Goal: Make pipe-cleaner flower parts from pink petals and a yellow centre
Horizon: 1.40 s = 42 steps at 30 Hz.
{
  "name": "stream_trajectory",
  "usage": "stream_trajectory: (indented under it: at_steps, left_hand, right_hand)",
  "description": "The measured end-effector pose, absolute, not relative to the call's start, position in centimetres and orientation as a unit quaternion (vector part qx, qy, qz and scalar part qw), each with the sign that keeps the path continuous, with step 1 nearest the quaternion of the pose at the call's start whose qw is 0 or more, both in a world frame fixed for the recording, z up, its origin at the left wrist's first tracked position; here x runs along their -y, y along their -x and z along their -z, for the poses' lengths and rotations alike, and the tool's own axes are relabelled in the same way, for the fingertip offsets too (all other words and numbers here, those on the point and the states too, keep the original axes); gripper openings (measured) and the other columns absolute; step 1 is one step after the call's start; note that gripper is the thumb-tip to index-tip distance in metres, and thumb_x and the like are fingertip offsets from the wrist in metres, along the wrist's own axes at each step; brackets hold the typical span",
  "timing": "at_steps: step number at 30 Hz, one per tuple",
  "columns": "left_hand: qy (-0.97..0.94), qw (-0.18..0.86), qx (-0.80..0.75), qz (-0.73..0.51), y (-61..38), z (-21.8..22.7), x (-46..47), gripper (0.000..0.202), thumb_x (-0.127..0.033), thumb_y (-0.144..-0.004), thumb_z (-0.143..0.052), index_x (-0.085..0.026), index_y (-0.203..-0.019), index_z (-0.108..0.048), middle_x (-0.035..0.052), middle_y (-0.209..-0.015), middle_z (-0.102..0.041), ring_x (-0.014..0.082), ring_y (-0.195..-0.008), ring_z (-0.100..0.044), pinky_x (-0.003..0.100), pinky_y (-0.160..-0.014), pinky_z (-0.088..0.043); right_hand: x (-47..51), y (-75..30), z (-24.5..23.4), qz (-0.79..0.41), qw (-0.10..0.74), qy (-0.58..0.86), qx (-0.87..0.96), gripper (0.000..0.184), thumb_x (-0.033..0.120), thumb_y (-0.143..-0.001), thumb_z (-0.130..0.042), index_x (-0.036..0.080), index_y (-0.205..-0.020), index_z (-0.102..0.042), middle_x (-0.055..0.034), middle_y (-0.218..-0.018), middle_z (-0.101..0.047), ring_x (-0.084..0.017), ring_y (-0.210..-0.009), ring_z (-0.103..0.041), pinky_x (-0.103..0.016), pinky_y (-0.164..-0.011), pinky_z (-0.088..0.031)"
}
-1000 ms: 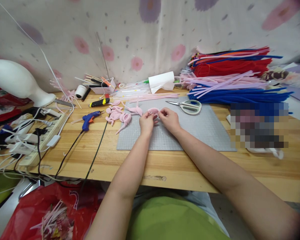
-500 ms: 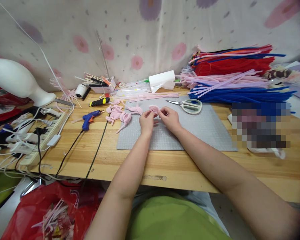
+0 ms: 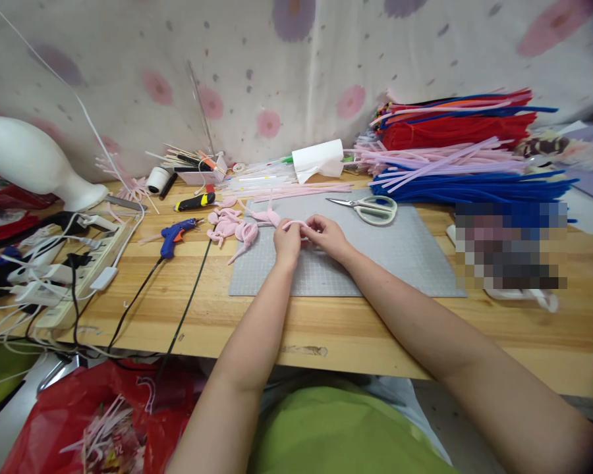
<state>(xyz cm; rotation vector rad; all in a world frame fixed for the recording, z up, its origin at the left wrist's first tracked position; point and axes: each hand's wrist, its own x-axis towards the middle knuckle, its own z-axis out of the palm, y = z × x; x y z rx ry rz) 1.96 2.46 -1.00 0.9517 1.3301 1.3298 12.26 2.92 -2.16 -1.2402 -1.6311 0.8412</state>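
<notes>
My left hand (image 3: 287, 242) and my right hand (image 3: 325, 236) meet over the grey cutting mat (image 3: 405, 263). Both are closed on a pale pink pipe cleaner piece (image 3: 296, 224), which shows as a thin curved band between the fingertips; its underside is hidden. Left of my left hand, several coiled pink pipe cleaner pieces (image 3: 227, 227) lie in a heap across the mat's edge. Scissors with pale handles (image 3: 373, 209) rest on the mat beyond my right hand, apart from it.
A blue glue gun (image 3: 172, 237) and a yellow-black utility knife (image 3: 195, 201) lie to the left. Beyond them are a cable-crowded power strip (image 3: 86, 276) and a white foam head (image 3: 24, 158). Bundled pipe cleaners (image 3: 464, 187) are stacked at back right. A red bag (image 3: 54, 421) hangs below.
The pink piece has turned from a visible loop to a thin band held lower between my fingers. My hands have drawn slightly down over it; the whole view has shifted a little.
</notes>
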Motion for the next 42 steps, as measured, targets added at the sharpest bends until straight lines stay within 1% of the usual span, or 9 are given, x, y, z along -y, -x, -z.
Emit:
stream_trajectory:
  at_steps: [3, 9, 14, 18, 22, 26, 29, 34, 42]
  left_hand:
    - [-0.388, 0.502, -0.546, -0.547, -1.9, 1.0, -2.4, 0.005, -0.013, -0.062, -0.043, -0.017, -0.06, -0.045, -0.0043, -0.055, -0.047, 0.0089, -0.056, -0.051, 0.025, -0.057, -0.048]
    - [-0.369, 0.534, -0.524, -0.551, -2.2, 0.5, -2.1, 0.006, -0.014, -0.062, -0.045, -0.017, -0.066, -0.048, -0.0025, -0.062, -0.053, 0.0118, -0.064, -0.058, 0.026, -0.058, -0.048]
    - [-0.36, 0.546, -0.524, -0.546, -2.1, -0.3, -1.9, 0.009, -0.02, -0.063, -0.052, -0.015, -0.07, -0.054, 0.001, -0.069, -0.058, 0.0136, -0.065, -0.06, 0.025, -0.056, -0.048]
    - [-0.379, 0.517, -0.52, -0.564, -1.8, 0.1, -2.1, 0.013, -0.024, -0.062, -0.059, -0.015, -0.07, -0.054, 0.0011, -0.068, -0.058, 0.0116, -0.063, -0.058, 0.022, -0.055, -0.046]
    - [-0.473, 0.441, -0.55, -0.528, -1.1, 1.1, -2.6, 0.011, -0.025, -0.065, -0.06, -0.017, -0.071, -0.057, -0.0008, -0.064, -0.058, 0.0093, -0.057, -0.053, 0.021, -0.057, -0.043]
    - [-0.579, 0.357, -0.544, -0.492, -0.4, 1.5, -2.9, 0.008, -0.024, -0.068, -0.057, -0.019, -0.073, -0.06, -0.0012, -0.067, -0.059, 0.0076, -0.055, -0.048, 0.018, -0.056, -0.04]
    - [-0.597, 0.353, -0.526, -0.492, -0.5, 1.7, -3.1, 0.01, -0.024, -0.069, -0.056, -0.019, -0.076, -0.061, -0.0012, -0.069, -0.058, 0.0076, -0.055, -0.046, 0.019, -0.056, -0.04]
    - [-0.54, 0.394, -0.543, -0.509, -1.2, 2.2, -3.4, 0.01, -0.022, -0.067, -0.056, -0.018, -0.075, -0.056, -0.0019, -0.066, -0.055, 0.0089, -0.056, -0.048, 0.021, -0.055, -0.042]
    - [-0.482, 0.4, -0.582, -0.519, -1.8, 2.1, -3.5, 0.011, -0.017, -0.065, -0.06, -0.018, -0.073, -0.052, -0.0011, -0.069, -0.056, 0.0122, -0.07, -0.055, 0.025, -0.069, -0.044]
  right_hand:
    - [-2.8, -12.2, 2.2, -0.314, 0.43, 0.505, 0.679, 0.019, 0.036, -0.072, -0.05, 0.018, -0.071, -0.055, 0.0006, -0.067, -0.057, -0.01, -0.06, -0.046, -0.023, -0.059, -0.036]
    - [-2.6, -12.1, 1.9, -0.236, 0.436, 0.545, 0.676, 0.016, 0.033, -0.073, -0.048, 0.018, -0.071, -0.055, 0.0004, -0.066, -0.055, -0.012, -0.062, -0.047, -0.023, -0.061, -0.035]
    - [-3.0, -12.3, 2.0, -0.282, 0.445, 0.546, 0.651, 0.018, 0.034, -0.073, -0.049, 0.018, -0.067, -0.053, 0.0017, -0.061, -0.053, -0.011, -0.058, -0.046, -0.023, -0.057, -0.035]
    - [-3.3, -12.5, 2.3, -0.331, 0.449, 0.539, 0.63, 0.021, 0.037, -0.074, -0.047, 0.018, -0.068, -0.054, 0.0016, -0.06, -0.056, -0.011, -0.056, -0.047, -0.023, -0.056, -0.037]
    - [-3.3, -12.8, 2.2, -0.278, 0.443, 0.531, 0.666, 0.018, 0.032, -0.072, -0.051, 0.02, -0.083, -0.06, 0.0002, -0.077, -0.064, -0.012, -0.065, -0.054, -0.024, -0.063, -0.041]
    - [-3.4, -12.9, 2.1, -0.245, 0.428, 0.542, 0.68, 0.017, 0.03, -0.071, -0.051, 0.021, -0.083, -0.06, 0.0006, -0.076, -0.064, -0.012, -0.066, -0.055, -0.026, -0.065, -0.042]
    - [-3.5, -12.8, 2.0, -0.236, 0.436, 0.553, 0.67, 0.015, 0.031, -0.071, -0.051, 0.02, -0.079, -0.059, 0.0009, -0.073, -0.063, -0.012, -0.064, -0.054, -0.025, -0.064, -0.042]
    - [-3.2, -12.5, 1.4, -0.197, 0.435, 0.572, 0.666, 0.013, 0.03, -0.071, -0.051, 0.02, -0.076, -0.057, 0.0005, -0.071, -0.062, -0.012, -0.064, -0.054, -0.025, -0.062, -0.041]
    - [-2.8, -12.3, 1.0, -0.157, 0.432, 0.581, 0.671, 0.012, 0.026, -0.071, -0.049, 0.021, -0.078, -0.058, -0.0011, -0.075, -0.062, -0.014, -0.068, -0.054, -0.026, -0.063, -0.04]
